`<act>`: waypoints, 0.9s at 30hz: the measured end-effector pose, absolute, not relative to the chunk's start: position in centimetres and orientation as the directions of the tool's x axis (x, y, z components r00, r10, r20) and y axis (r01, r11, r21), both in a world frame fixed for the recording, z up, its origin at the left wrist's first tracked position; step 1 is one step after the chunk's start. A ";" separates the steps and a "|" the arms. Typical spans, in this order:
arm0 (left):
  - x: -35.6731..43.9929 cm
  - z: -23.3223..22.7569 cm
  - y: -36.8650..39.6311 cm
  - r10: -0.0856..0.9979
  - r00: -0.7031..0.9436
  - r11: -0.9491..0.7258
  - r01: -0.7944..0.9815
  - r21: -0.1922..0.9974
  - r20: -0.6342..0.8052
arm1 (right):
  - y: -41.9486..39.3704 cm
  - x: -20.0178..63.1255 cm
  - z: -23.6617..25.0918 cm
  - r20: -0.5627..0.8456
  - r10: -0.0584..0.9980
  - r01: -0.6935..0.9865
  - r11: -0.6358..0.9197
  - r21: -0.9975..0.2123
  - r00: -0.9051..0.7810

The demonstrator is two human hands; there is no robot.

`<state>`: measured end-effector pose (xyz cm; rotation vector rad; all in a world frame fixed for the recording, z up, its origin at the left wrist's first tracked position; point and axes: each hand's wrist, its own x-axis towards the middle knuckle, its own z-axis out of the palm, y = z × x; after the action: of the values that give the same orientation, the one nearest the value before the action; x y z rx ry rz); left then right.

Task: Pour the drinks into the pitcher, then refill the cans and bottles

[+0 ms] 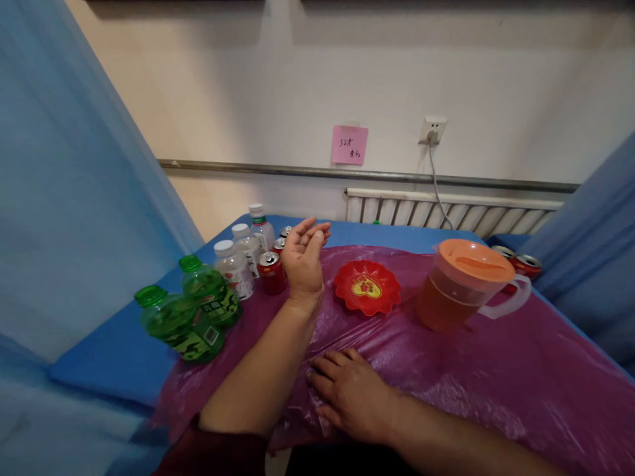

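Note:
My left hand (304, 261) is raised beside the red soda cans, palm turned up and fingers loosely apart, with nothing in it. The nearest red can (272, 273) stands just left of my wrist; other cans behind it are partly hidden by my hand. To the right of that hand lies a red scalloped plate (344, 285) with a yellow heart printed in its centre. My right hand (353, 391) rests palm down on the purple plastic sheet (446, 396), nearer to me than the plate, its fingers spread.
Green bottles (183, 324) and white-capped bottles (235, 270) stand in a row at left. A lidded pitcher (446, 297) of amber liquid is at right, with cans (526, 266) behind it. Blue curtains (74, 165) flank the table; a radiator (407, 208) lines the wall.

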<state>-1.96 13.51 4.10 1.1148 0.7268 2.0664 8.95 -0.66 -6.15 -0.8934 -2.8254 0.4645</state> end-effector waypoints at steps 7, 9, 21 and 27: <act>-2.6 3.5 13.0 0.853 -0.307 -0.498 -0.231 0.836 0.423 | -0.7 9.0 -5.9 0.028 0.585 0.534 0.758 -0.376 -0.811; -2.8 2.4 11.9 0.880 -0.263 -0.450 -0.199 0.871 0.395 | -0.7 9.0 -5.6 0.026 0.588 0.533 0.751 -0.390 -0.809; -5.3 -1.5 12.3 0.914 -0.269 -0.324 -0.029 0.946 0.305 | -1.2 9.4 -4.1 0.251 0.579 0.435 0.779 -0.452 -0.775; -4.6 -4.9 12.5 0.936 -0.238 -0.273 -0.024 0.962 0.260 | 2.1 8.6 -1.4 0.621 0.568 0.409 0.822 -0.396 -0.540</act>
<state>-4.64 12.47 -4.87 1.2432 1.1957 1.6148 8.57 2.13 -1.38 -0.7122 -2.2164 0.2592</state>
